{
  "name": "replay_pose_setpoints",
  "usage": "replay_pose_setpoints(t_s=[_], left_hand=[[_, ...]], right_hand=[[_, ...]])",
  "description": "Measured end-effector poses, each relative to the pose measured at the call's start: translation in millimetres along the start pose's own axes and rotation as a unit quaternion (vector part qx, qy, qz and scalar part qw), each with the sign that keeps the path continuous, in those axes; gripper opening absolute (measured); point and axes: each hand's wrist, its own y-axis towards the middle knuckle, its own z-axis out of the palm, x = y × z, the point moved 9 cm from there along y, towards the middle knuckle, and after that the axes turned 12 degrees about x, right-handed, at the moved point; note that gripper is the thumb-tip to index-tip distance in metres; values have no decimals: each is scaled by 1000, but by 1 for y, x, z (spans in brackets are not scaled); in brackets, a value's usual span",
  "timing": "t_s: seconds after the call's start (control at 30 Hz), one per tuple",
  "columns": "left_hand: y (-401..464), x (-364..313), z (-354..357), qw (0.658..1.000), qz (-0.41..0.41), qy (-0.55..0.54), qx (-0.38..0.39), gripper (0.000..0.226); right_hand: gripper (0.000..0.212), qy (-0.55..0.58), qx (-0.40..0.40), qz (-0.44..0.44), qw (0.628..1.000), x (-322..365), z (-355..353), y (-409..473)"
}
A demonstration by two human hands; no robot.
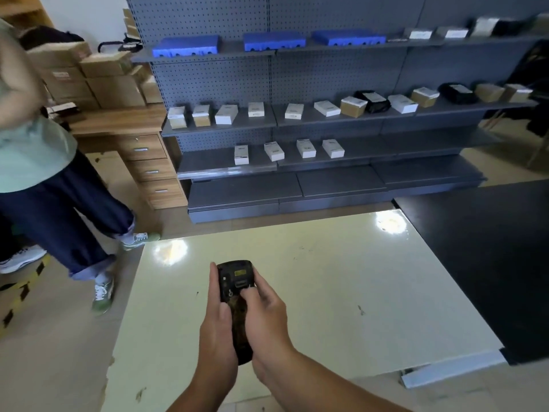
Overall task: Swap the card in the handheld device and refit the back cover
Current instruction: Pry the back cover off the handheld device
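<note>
A black handheld device point(234, 281) is held upright over the pale table point(341, 292), back side up with its cover off, showing a yellow label and a small slot. My left hand point(215, 328) wraps the device's left side from below. My right hand point(264, 310) holds the right side, its thumb pressing on the open back near the slot. The card itself and the back cover are not visible.
A black tabletop point(481, 257) adjoins the pale table on the right. Grey shelving point(297, 179) with small white boxes stands beyond the table. A person point(44, 162) stands at the left, beside a wooden drawer unit point(151, 171) and stacked cartons.
</note>
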Motion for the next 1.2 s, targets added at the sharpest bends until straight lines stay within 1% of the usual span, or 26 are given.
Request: replay_pose_setpoints(t_s=[0.03, 0.07, 0.17, 0.3, 0.43, 0.57, 0.7, 0.77, 0.8, 0.83, 0.87, 0.9, 0.93, 0.97, 1.03, 1.07, 1.13, 1.17, 1.2], left_hand=[[0, 1, -1, 1000, 7, 16, 7, 69], [0, 0, -1, 999, 14, 38, 9, 72], [-1, -6, -1, 994, 30, 100, 10, 61], [1, -12, -4, 984, 44, 171, 20, 65], [3, -10, -3, 981, 37, 190, 32, 70], [-1, -6, 0, 976, 47, 208, 43, 71], [-3, -3, -1, 976, 47, 207, 43, 69], [-3, -4, -1, 977, 38, 205, 36, 67], [-1, 0, -5, 982, 17, 185, 27, 69], [3, 8, -10, 992, -29, 121, 1, 77], [5, 20, -17, 995, -90, 29, -35, 87], [5, 29, -21, 987, -139, -52, -63, 94], [6, 32, -24, 977, -157, -114, -83, 95], [8, 30, -26, 970, -164, -151, -97, 90], [8, 24, -33, 963, -161, -184, -116, 77], [9, 19, -33, 964, -152, -189, -112, 69], [10, 9, -31, 971, -120, -185, -89, 49], [10, 6, -27, 973, -110, -188, -70, 46], [10, 2, -23, 974, -104, -194, -58, 52]], right_hand=[[46, 3, 0, 2, 1000, 1, 1, 1], [46, 7, -2, 7, 1000, 2, 1, 2], [44, 22, -9, 28, 999, 5, 3, 7], [34, 50, -25, 57, 997, 8, 7, 13], [31, 62, -48, 78, 994, 3, 3, 18], [29, 72, -60, 96, 991, -1, -4, 21], [28, 67, -37, 110, 991, -2, -5, 23], [33, 68, -15, 101, 992, 2, -4, 22], [39, 66, -6, 92, 994, 3, -3, 20], [44, 57, -3, 78, 995, 4, -3, 18], [47, 34, -9, 56, 998, 4, -3, 14], [46, -10, -15, 32, 999, 4, -4, 9], [46, -67, -10, 3, 998, 4, -2, 3], [46, -130, 7, -27, 991, 4, 3, -1], [44, -229, 52, -82, 969, 6, 15, -4], [47, -258, 68, -100, 959, 11, 20, -3], [62, -317, 84, -111, 938, 17, 25, 5], [67, -354, 83, -113, 925, 20, 28, 9], [67, -388, 77, -121, 910, 21, 30, 11]])
